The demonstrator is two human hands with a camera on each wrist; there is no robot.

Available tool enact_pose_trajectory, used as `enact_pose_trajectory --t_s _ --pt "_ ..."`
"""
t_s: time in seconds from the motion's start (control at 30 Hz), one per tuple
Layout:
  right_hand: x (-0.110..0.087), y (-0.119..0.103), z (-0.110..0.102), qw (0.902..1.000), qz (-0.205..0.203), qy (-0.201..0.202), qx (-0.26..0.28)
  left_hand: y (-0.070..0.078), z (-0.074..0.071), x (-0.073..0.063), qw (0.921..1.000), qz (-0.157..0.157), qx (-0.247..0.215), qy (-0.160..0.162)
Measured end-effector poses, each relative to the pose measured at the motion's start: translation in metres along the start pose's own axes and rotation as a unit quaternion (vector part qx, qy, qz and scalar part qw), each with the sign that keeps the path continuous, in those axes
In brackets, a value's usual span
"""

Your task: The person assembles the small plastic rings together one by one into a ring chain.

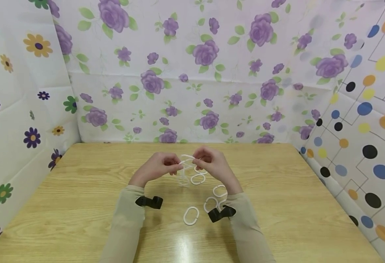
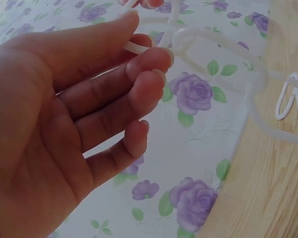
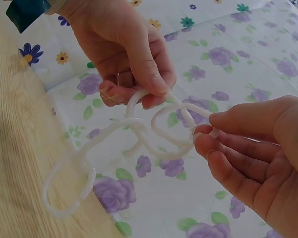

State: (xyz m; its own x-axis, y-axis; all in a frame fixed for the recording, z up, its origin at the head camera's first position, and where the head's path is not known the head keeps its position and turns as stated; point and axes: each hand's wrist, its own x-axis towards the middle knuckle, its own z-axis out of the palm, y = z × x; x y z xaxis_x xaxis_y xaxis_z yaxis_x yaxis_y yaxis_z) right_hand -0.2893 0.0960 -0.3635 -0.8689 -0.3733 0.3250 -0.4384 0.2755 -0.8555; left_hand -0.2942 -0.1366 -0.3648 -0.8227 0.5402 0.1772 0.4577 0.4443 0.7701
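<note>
Above the table my left hand [image 1: 161, 166] and right hand [image 1: 212, 162] are raised close together, facing each other. My left hand pinches a white plastic chain link [image 3: 132, 101] between thumb and fingertips. Thumb and fingers of my right hand pinch another white open-ended link [image 3: 156, 121], which crosses the left one in the right wrist view. From these held links hangs a short chain of interlocked white links [image 3: 109, 131], its lowest oval [image 3: 44, 186] dangling. The left wrist view shows the chain running off to the right, past the curled lower fingers.
On the wooden table [image 1: 90, 204] lie several loose white oval links, one link [image 1: 184, 217] near the front and others by the right forearm. Another link [image 1: 192, 181] lies behind the hands. Patterned cloth [image 1: 185, 109] walls off the back and both sides.
</note>
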Motion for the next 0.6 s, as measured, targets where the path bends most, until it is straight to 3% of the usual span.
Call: enact_pose_trajectory --t_s 0.6 --pt "-0.0038 -0.0018 -0.0094 0.9998 0.009 0.017 0.011 -0.0013 -0.0034 -0.0033 0.9998 0.001 -0.019 -0.009"
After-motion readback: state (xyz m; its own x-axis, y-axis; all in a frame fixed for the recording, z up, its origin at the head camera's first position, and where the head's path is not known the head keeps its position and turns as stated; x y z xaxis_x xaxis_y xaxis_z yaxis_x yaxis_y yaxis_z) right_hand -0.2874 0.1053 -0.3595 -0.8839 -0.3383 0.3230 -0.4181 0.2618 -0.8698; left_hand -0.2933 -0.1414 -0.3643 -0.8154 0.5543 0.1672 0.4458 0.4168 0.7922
